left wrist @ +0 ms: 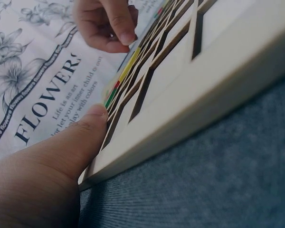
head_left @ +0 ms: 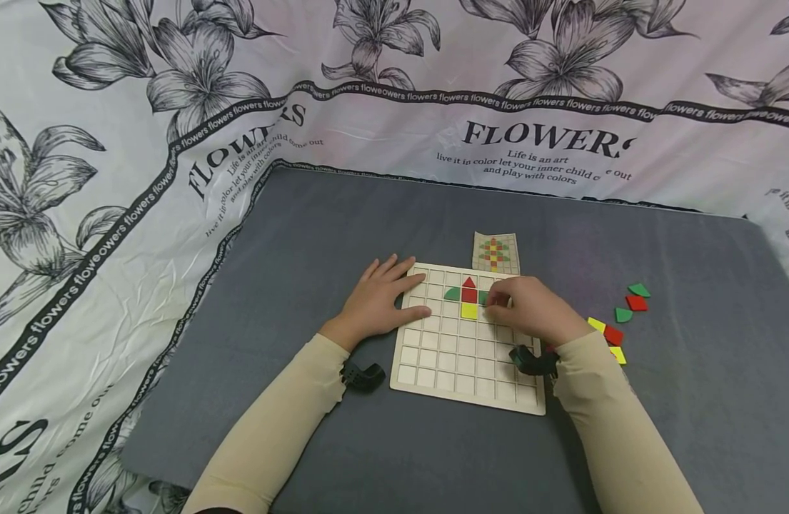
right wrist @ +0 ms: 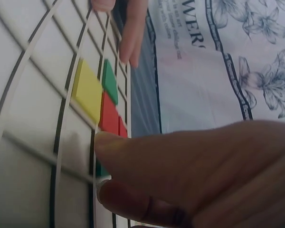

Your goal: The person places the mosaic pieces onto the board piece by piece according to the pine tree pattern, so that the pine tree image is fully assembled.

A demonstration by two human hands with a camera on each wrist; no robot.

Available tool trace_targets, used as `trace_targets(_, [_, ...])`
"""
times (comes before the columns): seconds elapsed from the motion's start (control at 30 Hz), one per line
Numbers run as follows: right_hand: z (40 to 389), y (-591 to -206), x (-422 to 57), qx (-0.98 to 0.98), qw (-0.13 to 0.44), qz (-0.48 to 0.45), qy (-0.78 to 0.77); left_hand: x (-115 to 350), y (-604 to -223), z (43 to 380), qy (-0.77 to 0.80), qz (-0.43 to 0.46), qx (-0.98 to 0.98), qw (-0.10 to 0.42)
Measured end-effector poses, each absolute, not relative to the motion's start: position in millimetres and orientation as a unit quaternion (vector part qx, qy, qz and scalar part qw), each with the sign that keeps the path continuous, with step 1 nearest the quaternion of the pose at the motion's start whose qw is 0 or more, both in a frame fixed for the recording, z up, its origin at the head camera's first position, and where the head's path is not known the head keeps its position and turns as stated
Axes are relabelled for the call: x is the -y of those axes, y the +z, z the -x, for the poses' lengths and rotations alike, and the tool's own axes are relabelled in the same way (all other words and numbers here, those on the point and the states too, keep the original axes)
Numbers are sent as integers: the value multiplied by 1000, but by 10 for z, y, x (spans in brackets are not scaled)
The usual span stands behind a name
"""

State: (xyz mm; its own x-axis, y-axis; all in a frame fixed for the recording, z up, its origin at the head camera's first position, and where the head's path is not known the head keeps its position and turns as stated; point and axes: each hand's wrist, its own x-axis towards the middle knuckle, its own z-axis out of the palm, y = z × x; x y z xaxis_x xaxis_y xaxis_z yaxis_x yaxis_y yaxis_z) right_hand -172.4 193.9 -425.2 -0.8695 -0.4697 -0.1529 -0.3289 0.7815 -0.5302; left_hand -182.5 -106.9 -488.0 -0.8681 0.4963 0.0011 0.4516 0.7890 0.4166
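A pale wooden grid board (head_left: 433, 357) lies on the dark table. My left hand (head_left: 378, 300) rests with spread fingers on its left edge; the thumb touches the frame in the left wrist view. Set in the grid are a red triangle (head_left: 469, 282), a red square (head_left: 469, 295), a yellow square (head_left: 469, 310) and a green quarter-round tile (head_left: 453, 293). To the right of the red square, my right hand (head_left: 529, 307) pinches another green tile (right wrist: 101, 170) between thumb and fingers, at a grid cell. That tile is mostly hidden by the fingers.
Behind the board lies a small pattern card (head_left: 495, 251) with a coloured tile figure. Loose tiles lie to the right, among them a green tile (head_left: 639, 290), a red tile (head_left: 636, 303) and a yellow tile (head_left: 617, 355). A flower-printed sheet (head_left: 394, 135) borders the table.
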Motion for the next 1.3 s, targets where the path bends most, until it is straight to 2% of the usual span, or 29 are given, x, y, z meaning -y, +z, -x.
trace_targets(0.7, [1517, -4199, -2483, -950, 147, 150, -232, 1066, -4908, 1827, 204, -251, -945, 55])
trace_targets(1.3, [1387, -4217, -2854, -956, 146, 156, -201, 1068, -4886, 1832, 201, -252, -945, 53])
